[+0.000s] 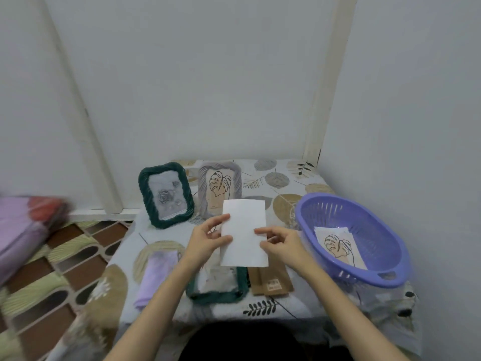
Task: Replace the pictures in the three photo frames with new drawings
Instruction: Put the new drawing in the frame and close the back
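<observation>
I hold a white sheet [244, 225] upright over the table, its blank back toward me. My left hand [205, 239] pinches its left edge and my right hand [279, 243] pinches its right edge. Below the sheet a dark green frame [217, 291] lies flat on the table. Brown backing boards [270, 282] lie to its right. A second green frame [166, 195] with a grey flower picture stands at the back. Beside it stands a grey frame [220, 183] with a leaf drawing. Another leaf drawing [338, 247] lies in the purple basket [390, 238].
A lilac cloth [156, 274] lies at the table's left. The table wears a leaf-patterned cover [276, 178] and stands in a wall corner. A patterned mat [52, 269] covers the floor to the left, with folded purple fabric [20, 227] on it.
</observation>
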Motion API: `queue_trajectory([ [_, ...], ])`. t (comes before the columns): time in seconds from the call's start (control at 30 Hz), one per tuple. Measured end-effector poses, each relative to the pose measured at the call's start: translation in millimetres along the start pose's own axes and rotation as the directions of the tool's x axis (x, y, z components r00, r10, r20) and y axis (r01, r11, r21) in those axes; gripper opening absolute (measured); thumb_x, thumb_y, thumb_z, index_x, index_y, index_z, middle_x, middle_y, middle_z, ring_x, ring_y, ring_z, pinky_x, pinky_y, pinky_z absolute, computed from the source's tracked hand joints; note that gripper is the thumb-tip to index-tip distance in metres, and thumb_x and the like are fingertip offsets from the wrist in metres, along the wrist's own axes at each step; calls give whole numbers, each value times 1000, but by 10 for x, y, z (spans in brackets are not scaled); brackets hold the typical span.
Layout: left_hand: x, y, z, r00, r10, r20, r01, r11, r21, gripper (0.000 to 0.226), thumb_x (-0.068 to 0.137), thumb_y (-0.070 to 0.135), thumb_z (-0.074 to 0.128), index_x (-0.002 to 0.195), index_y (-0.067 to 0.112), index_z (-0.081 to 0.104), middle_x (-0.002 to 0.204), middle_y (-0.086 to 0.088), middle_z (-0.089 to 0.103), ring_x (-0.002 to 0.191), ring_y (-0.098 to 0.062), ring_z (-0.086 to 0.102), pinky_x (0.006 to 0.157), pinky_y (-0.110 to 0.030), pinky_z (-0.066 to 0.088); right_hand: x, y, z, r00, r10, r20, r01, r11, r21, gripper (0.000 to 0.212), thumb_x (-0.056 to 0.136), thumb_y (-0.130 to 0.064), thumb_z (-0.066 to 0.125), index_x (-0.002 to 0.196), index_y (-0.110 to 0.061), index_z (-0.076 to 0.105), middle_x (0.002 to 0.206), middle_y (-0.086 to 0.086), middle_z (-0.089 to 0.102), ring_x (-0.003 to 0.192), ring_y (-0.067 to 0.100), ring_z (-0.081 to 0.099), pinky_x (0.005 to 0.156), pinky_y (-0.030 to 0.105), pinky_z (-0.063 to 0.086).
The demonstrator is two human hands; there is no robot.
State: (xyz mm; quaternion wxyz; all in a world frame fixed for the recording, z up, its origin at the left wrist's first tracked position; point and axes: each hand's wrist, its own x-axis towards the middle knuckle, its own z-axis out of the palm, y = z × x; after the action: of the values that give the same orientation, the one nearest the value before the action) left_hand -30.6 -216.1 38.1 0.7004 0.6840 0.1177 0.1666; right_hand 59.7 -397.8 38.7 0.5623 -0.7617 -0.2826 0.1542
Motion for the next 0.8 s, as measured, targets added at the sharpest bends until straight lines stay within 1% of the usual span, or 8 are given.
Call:
queue_trajectory([
  [0.07,-19,-87,-210,999,-3,-52,15,973,232,50,76,-6,67,121,9,56,102,0,64,79,-8,67,76,-23,56,41,45,204,997,39,64,-35,997,-62,33,80,-1,67,106,-21,65,72,-2,49,63,7,44,62,14,41],
  [0.13,-16,-186,-387,999,-1,-35,17,893,450,55,74,1,72,125,12,53,119,-4,59,97,-15,61,86,-24,50,70,87,377,992,71,102,-54,985,-161,38,77,-8,70,112,-23,64,77,-3,52,69,9,47,66,17,43],
  [0.23,-17,-330,-576,997,-44,60,-10,721,693,65,73,16,76,132,18,47,136,-2,47,119,-12,44,99,-20,32,94,113,552,984,86,154,-32,944,-327,44,78,-13,70,120,-23,60,97,-9,57,82,1,50,67,5,38],
  [0.27,-17,-373,-621,994,-75,74,-2,686,727,68,73,18,76,133,19,44,139,0,44,123,-12,40,102,-22,29,106,136,597,981,87,171,-17,927,-374,46,78,-15,70,122,-22,59,107,-9,59,93,2,52,74,5,39],
  [0.37,-22,-480,-698,985,-150,89,31,652,757,73,71,21,78,135,22,42,143,1,41,130,-16,37,106,-27,28,140,229,690,975,115,189,-12,880,-475,50,76,-21,73,124,-21,58,128,-3,57,119,13,49,102,27,39],
  [0.43,-25,-532,-722,983,-160,93,38,665,746,74,70,19,79,134,20,43,142,0,41,130,-15,37,106,-26,29,145,271,713,973,121,198,6,839,-543,52,74,-27,73,124,-24,58,126,-3,57,120,17,46,104,37,36],
  [0.63,-28,-580,-732,983,-135,125,-24,578,816,72,71,19,77,135,13,44,149,-2,32,136,-18,29,111,-28,21,125,348,750,966,103,237,107,675,-730,58,78,-44,68,131,-28,50,120,-1,48,115,20,38,97,36,30],
  [0.8,-76,-630,-717,975,-179,128,2,591,807,70,68,18,79,131,8,49,146,-5,35,133,-19,33,110,-32,30,104,416,676,963,76,259,159,616,-771,58,77,-53,65,129,-30,53,128,-2,42,119,20,33,96,36,28],
])
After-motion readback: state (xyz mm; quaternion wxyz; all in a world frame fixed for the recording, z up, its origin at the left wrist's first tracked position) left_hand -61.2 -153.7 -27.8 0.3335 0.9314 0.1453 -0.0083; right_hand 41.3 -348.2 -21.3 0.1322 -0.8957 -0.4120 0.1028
